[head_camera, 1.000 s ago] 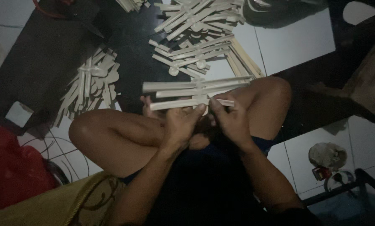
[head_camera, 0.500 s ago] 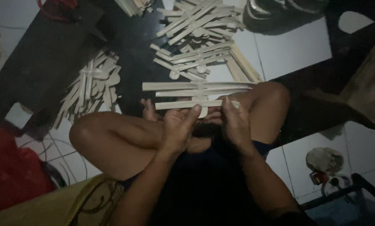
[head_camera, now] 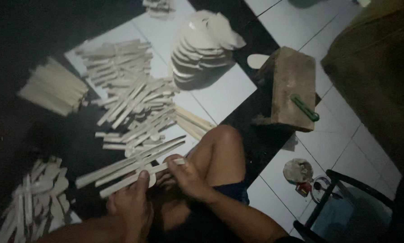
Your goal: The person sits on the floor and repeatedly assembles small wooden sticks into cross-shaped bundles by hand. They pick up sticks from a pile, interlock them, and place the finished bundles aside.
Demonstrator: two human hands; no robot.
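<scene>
Both the left hand (head_camera: 132, 204) and the right hand (head_camera: 184, 175) are closed around long wooden strips (head_camera: 130, 166), just in front of the strip pile (head_camera: 134, 108) on the tiled floor (head_camera: 224, 96).

Head camera looks steeply down, close over the lap.

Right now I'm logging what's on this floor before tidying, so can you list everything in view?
long wooden sticks: a few, pale, held across the lap
loose wooden sticks: many, pale, heaped on the floor ahead
bundled sticks: one stack, pale, far left
flat rounded pieces: one overlapping stack, pale, top centre
short shaped pieces: many, pale, lower left
wooden block: one, brown, right of centre
cutter: one, green, on the block
dark frame: one, black, lower right
left hand: grips the long sticks
right hand: fingers on the same sticks
</scene>
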